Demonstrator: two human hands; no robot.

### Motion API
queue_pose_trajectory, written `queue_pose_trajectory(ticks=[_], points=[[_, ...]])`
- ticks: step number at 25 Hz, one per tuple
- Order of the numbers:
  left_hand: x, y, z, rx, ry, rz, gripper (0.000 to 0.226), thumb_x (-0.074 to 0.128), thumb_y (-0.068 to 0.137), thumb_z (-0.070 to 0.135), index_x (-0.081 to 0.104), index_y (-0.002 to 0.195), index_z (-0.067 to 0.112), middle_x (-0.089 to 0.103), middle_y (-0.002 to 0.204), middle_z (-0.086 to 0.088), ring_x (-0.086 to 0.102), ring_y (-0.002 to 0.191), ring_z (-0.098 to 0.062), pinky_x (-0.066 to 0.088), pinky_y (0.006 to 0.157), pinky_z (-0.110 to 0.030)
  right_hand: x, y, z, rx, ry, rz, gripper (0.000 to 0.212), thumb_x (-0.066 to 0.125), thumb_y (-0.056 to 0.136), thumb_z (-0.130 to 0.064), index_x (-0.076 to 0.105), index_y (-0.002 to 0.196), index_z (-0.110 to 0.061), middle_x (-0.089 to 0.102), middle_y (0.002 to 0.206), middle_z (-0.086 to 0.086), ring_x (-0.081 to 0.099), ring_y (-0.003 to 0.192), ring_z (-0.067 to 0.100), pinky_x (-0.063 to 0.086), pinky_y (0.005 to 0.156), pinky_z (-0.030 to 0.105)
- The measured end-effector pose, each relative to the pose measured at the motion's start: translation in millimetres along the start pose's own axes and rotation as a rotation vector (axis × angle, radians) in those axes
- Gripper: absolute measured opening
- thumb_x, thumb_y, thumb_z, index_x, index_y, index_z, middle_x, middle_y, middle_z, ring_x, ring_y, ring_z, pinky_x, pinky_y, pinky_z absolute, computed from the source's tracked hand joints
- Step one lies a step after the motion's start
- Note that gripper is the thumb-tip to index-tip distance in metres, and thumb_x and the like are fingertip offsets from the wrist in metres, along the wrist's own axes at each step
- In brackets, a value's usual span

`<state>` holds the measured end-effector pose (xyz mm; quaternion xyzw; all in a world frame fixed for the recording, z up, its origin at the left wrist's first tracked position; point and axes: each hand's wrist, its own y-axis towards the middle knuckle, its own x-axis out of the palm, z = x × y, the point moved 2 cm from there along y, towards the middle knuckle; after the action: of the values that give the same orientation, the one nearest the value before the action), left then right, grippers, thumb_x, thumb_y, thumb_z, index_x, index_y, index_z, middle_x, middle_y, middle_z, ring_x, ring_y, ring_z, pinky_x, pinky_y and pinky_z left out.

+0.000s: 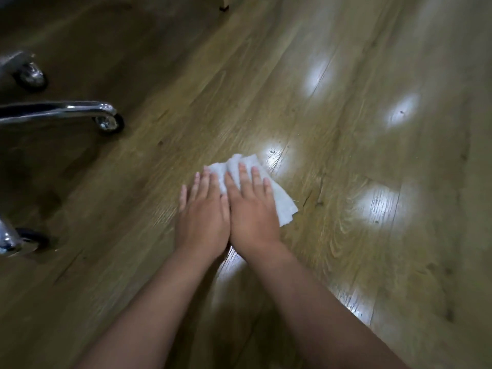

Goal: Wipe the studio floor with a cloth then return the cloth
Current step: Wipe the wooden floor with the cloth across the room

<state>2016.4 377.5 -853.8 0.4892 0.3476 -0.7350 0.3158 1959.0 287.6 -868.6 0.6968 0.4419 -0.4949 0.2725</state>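
Observation:
A white cloth (283,205) lies crumpled flat on the wooden plank floor (359,161) near the middle of the view. My right hand (251,209) presses down on it, palm flat and fingers spread, covering most of the cloth. Beside it, touching along the thumb side, my left hand (203,214) lies flat too; its inner fingers rest on the cloth's left edge and its outer fingers on bare floor. Both forearms reach in from the bottom edge.
A chrome office-chair base stands at the left: one leg with a caster (107,123), another caster (29,75) behind it, and a third (25,239) lower down. A dark furniture foot (223,7) shows at the top. Bright light reflections dot the floor on the right.

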Motion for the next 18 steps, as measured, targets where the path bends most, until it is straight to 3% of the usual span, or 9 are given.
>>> queue_pose_trajectory(ticks=[5, 10, 14, 18], points=[[-8.4, 37.5, 14.7, -0.008, -0.055, 0.034, 0.061, 0.022, 0.110, 0.025, 0.008, 0.165, 0.005, 0.004, 0.174, -0.013, 0.004, 0.161, -0.021, 0.001, 0.130, -0.040, -8.7, 44.7, 16.8, -0.099, -0.089, -0.083, 0.057, 0.022, 0.111, -0.042, 0.012, 0.167, -0.030, 0.001, 0.176, 0.004, -0.006, 0.162, 0.026, -0.004, 0.130, 0.047], [16.3, 108.0, 111.4, 0.142, 0.022, -0.005, 0.061, 0.020, 0.111, 0.031, 0.006, 0.165, 0.007, 0.006, 0.174, -0.013, 0.007, 0.161, -0.024, 0.003, 0.130, -0.041, -46.5, 77.9, 111.5, 0.113, -0.076, -0.001, 0.054, 0.016, 0.113, -0.042, 0.013, 0.167, -0.034, 0.003, 0.176, 0.001, -0.004, 0.162, 0.025, -0.006, 0.129, 0.046], [39.6, 106.1, 191.4, 0.243, 0.034, -0.070, 0.061, 0.019, 0.112, 0.032, 0.004, 0.166, 0.008, 0.002, 0.175, -0.010, 0.002, 0.161, -0.023, 0.000, 0.130, -0.040, -69.2, 49.7, 181.0, 0.267, -0.113, -0.003, 0.055, 0.021, 0.113, -0.043, 0.010, 0.167, -0.036, 0.000, 0.176, -0.001, -0.005, 0.162, 0.024, -0.006, 0.128, 0.043], [38.7, 63.3, 182.9, 0.281, 0.059, -0.099, 0.059, 0.016, 0.112, 0.033, 0.003, 0.166, 0.013, 0.000, 0.175, -0.004, -0.003, 0.161, -0.015, -0.001, 0.130, -0.039, -63.8, 13.1, 171.2, 0.314, -0.085, 0.038, 0.057, 0.022, 0.113, -0.040, 0.007, 0.167, -0.031, -0.004, 0.176, 0.001, -0.009, 0.161, 0.023, -0.006, 0.130, 0.042]])
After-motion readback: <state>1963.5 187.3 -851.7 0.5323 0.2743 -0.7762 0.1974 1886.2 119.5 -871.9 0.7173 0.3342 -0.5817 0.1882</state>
